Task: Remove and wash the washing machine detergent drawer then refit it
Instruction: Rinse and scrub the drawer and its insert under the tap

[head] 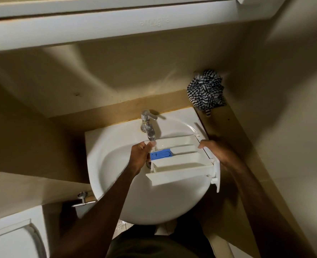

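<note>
The white detergent drawer [178,161] lies across the sink [116,146], over the right half of the basin, with its open side up. Its front panel [216,170] points to the right and reaches out past the sink rim. Inside, the drawer is divided into long compartments that run side by side. The middle compartment holds a blue plastic insert [161,153] at its left end. The other compartments look pale and bare inside; whether water stands in them I cannot tell.

The right hand [219,153] holds the drawer at the front panel end. The thumb lies over the top edge near the panel and the fingers go behind it, so this hand is closed around the drawer end. The left hand [140,155] is at the left end of the drawer, directly under the spout of the chrome tap [148,125]. Its fingers are curled at the drawer's back edge, near the blue insert, but the exact grip I cannot tell. Whether water runs from the spout onto this hand is also not clear.

The tap stands at the back of the sink, in the middle. On the tan ledge [234,131] behind and right of the sink sits a crumpled cloth with black and white stripes [206,91]. Below the sink on the left a small metal valve [82,197] comes out of the wall, beside a white surface [12,237].
</note>
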Available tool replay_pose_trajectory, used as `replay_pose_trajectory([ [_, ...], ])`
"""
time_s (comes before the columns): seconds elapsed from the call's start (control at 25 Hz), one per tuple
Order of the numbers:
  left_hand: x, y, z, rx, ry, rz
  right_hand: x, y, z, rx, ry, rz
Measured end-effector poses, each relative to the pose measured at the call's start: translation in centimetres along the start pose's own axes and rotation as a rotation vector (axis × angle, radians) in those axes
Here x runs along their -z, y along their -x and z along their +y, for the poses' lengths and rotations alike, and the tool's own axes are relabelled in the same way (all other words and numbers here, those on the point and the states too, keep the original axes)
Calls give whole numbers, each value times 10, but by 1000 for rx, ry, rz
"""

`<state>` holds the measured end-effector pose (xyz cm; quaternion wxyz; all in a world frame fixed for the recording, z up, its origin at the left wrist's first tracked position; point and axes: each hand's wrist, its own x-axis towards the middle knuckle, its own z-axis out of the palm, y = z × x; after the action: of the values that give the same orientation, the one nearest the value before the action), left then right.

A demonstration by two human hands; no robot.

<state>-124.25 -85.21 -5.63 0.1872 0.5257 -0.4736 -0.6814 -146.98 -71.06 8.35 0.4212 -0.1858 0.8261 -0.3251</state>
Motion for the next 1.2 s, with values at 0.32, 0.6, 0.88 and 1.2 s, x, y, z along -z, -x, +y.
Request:
replay_pose_trajectory([
  [0.32,1,2,2,27,63,20,0,0,8,-98,-73,-8],
  [0.6,5,-7,12,47,0,-33,-7,10,24,-93,-152,94],
  [0.88,12,-4,5,59,7,-56,-24,20,40,-80,-142,174],
  [1.2,12,-6,9,95,148,-60,-43,38,55,44,-229,219],
])
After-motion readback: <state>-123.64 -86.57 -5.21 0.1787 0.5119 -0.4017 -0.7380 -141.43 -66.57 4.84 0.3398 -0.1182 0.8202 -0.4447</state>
